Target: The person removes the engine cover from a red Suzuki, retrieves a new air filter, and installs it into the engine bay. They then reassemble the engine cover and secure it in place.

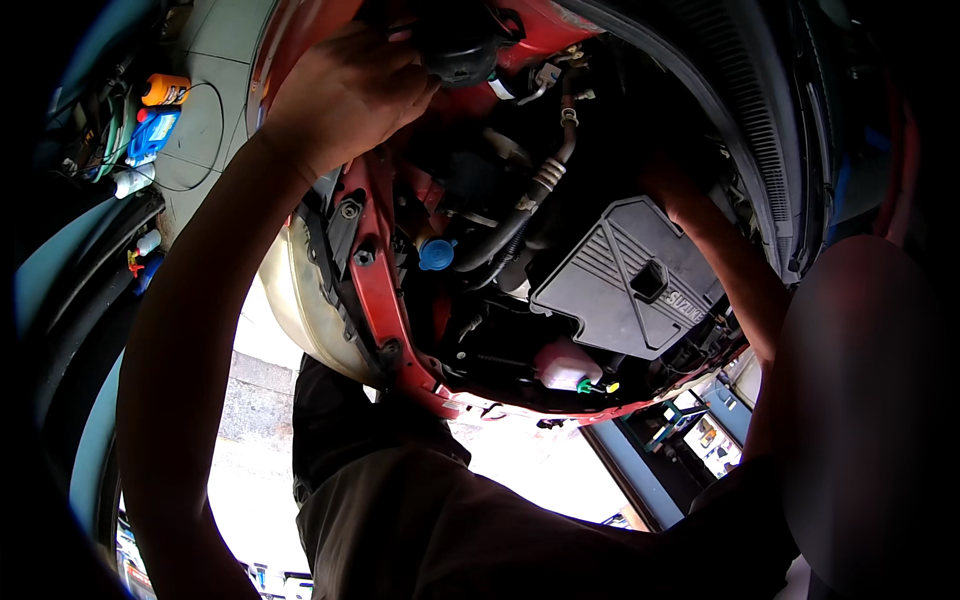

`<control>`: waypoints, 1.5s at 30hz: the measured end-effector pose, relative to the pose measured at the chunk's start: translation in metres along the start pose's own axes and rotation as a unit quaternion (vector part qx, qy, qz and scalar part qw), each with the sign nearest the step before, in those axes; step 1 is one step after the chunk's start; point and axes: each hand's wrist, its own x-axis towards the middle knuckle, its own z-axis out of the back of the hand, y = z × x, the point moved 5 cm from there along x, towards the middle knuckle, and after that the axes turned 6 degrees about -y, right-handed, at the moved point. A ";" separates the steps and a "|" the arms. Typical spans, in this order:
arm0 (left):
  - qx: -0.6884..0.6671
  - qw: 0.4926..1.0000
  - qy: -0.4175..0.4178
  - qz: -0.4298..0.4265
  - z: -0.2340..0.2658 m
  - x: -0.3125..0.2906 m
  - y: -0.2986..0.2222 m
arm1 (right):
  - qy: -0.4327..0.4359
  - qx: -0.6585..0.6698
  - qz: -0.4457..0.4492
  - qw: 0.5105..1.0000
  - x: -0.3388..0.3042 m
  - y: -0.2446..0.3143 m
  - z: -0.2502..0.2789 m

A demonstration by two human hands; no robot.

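My left hand (355,92) is at the far left of a red car's engine bay, its fingers curled in beside a black rounded part (462,52). What lies inside those fingers is hidden. On the right, my other arm reaches down past a grey ribbed engine cover (610,285). Only the wrist end of my right hand (668,188) shows, and its fingers are lost in the dark behind the cover. Between the two arms, a metal pipe with a black hose (505,228) slants down toward a blue cap (437,254).
A pinkish-white reservoir (562,366) with a green cap sits near the front edge. The red body rail (385,300) and a headlight (305,300) border the left side. Orange (166,90) and blue (153,135) bottles stand beyond, beside a thin cable. A black vented cowl (755,130) curves along the right.
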 end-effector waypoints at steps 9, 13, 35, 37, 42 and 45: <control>-0.014 1.000 0.008 0.012 -0.002 -0.003 -0.001 | -0.028 -0.047 0.010 0.998 0.007 0.006 0.004; 0.002 1.000 0.011 0.008 -0.001 -0.003 0.000 | 0.008 -0.042 0.001 0.999 0.006 0.001 -0.006; 0.017 1.000 0.013 -0.013 -0.002 -0.004 0.000 | -0.118 0.353 -0.070 0.926 0.005 -0.009 -0.012; 0.006 0.995 0.093 -0.021 0.013 -0.006 -0.002 | -0.063 0.345 -0.096 0.932 0.009 -0.008 -0.014; -0.022 0.996 -0.063 -0.065 0.025 0.006 -0.007 | -0.042 0.380 -0.113 0.917 0.008 -0.015 -0.048; -0.016 0.998 -0.019 -0.054 0.030 0.010 -0.010 | -0.068 0.574 -0.178 0.796 0.005 -0.018 -0.065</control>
